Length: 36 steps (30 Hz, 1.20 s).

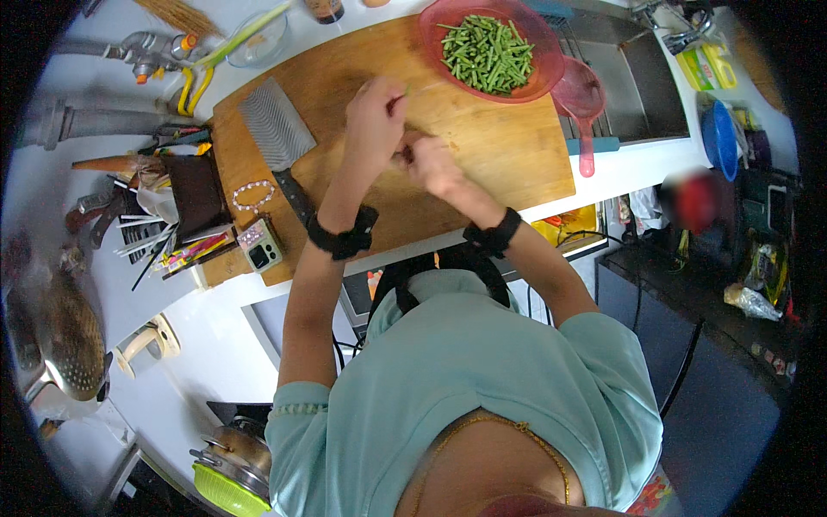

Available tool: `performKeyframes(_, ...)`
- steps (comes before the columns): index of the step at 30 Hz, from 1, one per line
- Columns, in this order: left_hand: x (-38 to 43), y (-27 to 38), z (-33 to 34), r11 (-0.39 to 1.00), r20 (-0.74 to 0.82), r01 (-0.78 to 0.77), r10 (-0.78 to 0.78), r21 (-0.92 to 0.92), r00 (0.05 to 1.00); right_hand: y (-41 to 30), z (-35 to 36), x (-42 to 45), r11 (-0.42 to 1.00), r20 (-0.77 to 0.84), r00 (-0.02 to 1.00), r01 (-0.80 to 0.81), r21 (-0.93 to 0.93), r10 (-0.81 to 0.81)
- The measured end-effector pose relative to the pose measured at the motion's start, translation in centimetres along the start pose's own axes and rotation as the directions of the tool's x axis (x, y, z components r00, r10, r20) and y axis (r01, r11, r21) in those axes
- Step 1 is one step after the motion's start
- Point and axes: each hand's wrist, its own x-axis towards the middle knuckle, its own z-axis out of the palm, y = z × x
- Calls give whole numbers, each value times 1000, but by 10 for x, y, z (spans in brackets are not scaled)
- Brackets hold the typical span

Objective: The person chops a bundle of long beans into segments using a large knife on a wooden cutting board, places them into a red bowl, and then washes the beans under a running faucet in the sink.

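Observation:
Both hands are over the wooden cutting board (504,148), blurred by motion. My left hand (376,116) is raised with its fingers curled, and a small green bit shows by the fingertips. Just right of it and lower, my right hand (434,161) is also curled. Something dark sits between the hands, too blurred to name; whether either hand grips anything is hidden. Left of my left hand lies a cleaver (276,123), its patterned blade flat on the board and its black handle towards me. At the far right corner, a red plastic basin (548,64) holds cut green beans (488,55).
Beaded bracelet (253,196) and phone (260,249) lie on the board's left side, by a dark utensil holder (197,194). A red plastic ladle (585,110) overhangs the sink (639,84). Behind are a glass bowl (258,42) with a green stalk (242,40) and a bottle (325,10).

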Motion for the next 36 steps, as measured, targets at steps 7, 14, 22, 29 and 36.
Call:
performKeyframes(7,47,10,55,856,74,19,22,-517,997,21,-123,0,995,-550,835,20,101,39)
performKeyframes(14,5,-21,-36,986,31,63,-58,-154,998,41,-150,8,995,-583,811,-86,-46,44)
performKeyframes(22,-99,-83,-106,909,80,79,-122,409,989,18,-67,-9,995,-264,964,55,87,-30)
performKeyframes(29,-127,-91,-65,761,57,62,-129,645,990,31,-11,-20,995,9,996,-87,-44,88)
performKeyframes(36,-123,-97,-59,736,108,37,-149,676,983,47,12,-24,983,-50,995,71,-170,-81)
